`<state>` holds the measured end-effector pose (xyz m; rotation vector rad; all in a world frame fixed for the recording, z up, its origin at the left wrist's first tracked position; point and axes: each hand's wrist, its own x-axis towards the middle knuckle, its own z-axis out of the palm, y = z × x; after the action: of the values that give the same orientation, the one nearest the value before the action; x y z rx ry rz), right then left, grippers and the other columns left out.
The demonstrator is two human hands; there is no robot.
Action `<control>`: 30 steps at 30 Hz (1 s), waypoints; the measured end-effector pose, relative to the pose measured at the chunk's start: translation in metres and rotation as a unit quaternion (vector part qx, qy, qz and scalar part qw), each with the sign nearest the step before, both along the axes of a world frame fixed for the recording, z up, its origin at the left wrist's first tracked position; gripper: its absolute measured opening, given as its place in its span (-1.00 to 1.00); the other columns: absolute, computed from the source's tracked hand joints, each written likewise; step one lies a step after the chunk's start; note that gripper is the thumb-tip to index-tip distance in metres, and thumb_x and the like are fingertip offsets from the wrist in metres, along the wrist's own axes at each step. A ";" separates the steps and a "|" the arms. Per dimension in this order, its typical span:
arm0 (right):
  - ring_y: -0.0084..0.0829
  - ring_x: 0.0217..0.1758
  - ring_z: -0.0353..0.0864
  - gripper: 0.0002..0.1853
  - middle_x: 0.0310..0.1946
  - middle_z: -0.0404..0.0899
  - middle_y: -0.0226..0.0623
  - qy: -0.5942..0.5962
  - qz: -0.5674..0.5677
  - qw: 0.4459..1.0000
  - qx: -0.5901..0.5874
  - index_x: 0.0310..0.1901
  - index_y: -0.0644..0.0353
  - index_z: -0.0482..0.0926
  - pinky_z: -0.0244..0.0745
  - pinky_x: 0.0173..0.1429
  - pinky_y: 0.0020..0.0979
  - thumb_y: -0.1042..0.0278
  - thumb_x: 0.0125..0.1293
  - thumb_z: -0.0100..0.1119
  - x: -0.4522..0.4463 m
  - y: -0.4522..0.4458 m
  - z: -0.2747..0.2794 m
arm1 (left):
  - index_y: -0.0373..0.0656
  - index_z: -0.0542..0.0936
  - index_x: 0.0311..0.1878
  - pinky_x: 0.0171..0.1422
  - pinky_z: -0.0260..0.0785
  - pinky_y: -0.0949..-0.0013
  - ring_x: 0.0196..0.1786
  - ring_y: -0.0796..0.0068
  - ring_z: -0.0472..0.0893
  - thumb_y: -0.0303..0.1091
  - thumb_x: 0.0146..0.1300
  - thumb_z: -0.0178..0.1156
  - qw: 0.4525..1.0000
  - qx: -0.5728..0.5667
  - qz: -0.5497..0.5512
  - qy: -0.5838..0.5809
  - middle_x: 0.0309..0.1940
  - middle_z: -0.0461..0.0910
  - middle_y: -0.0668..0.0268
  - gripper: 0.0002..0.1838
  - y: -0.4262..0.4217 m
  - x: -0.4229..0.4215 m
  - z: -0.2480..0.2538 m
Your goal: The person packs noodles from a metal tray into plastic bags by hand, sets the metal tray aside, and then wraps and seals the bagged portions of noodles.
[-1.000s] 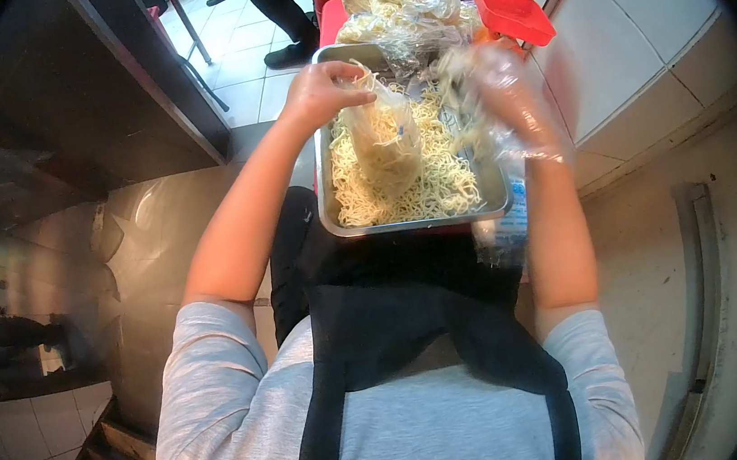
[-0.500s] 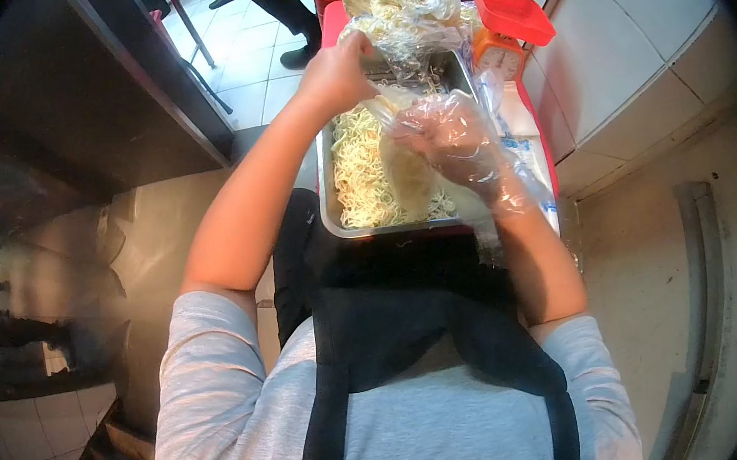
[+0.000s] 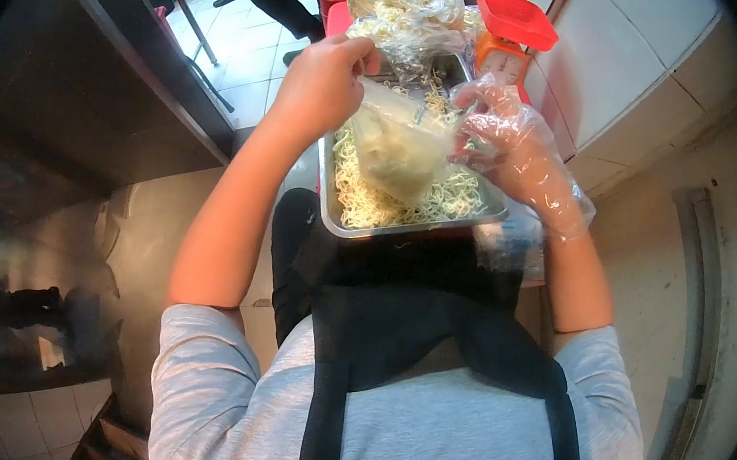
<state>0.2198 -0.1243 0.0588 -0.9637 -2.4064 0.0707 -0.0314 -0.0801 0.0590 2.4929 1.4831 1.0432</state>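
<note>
A clear plastic bag with pale noodles inside hangs tilted over a metal tray. My bare left hand pinches its upper left corner. My right hand wears a loose transparent plastic glove and is at the bag's right edge, fingers curved and apart. Whether those fingertips touch the plastic I cannot tell. Loose yellowish noodles cover the tray's bottom beneath the bag, which hides part of them.
Past the tray's far end are filled bags of noodles. An orange scale with a red pan stands by the tiled wall on the right. A seated person's dark-clothed leg shows at the top.
My right hand has moved right, and its fingers have spread from the bag's bunched top. The bag now hangs wider from my left hand, which has shifted slightly left and down.
</note>
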 end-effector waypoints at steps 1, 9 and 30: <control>-0.18 0.09 0.50 -0.69 0.02 0.48 -0.28 0.004 0.009 1.000 -0.006 -0.27 0.12 0.52 0.44 0.15 -0.24 0.40 -0.07 0.43 -0.001 0.002 -0.002 | -0.21 0.55 -0.29 -0.09 0.43 0.28 -0.25 0.30 0.59 -0.62 -0.06 0.11 1.000 -0.001 -0.001 0.004 -0.40 0.55 0.20 -0.79 0.001 -0.002 -0.005; -0.27 0.11 0.50 -0.61 0.19 0.40 -0.21 0.029 0.049 0.998 0.026 -0.09 0.09 0.62 0.45 0.17 -0.30 0.47 -0.04 0.41 -0.027 0.007 -0.039 | -0.18 0.56 -0.30 -0.23 0.44 0.29 -0.28 0.36 0.59 -0.38 0.01 0.36 0.999 -0.048 0.010 -0.004 -0.39 0.57 0.23 -0.80 0.003 -0.001 -0.003; -0.30 0.00 0.56 -0.85 -0.05 0.55 -0.36 0.165 -0.068 0.979 0.097 -0.35 0.16 0.62 0.47 0.08 -0.32 0.31 0.10 0.34 0.026 0.043 0.005 | -0.18 0.58 -0.36 -0.07 0.35 0.24 -0.26 0.25 0.56 -0.29 0.14 0.28 0.937 0.227 -0.122 0.237 -0.37 0.58 0.28 -0.84 0.026 -0.011 0.053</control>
<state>0.2457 -0.0816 0.0640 -0.9404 -2.0000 -0.0499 -0.0424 -0.0537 0.1121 3.3404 1.0430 0.8531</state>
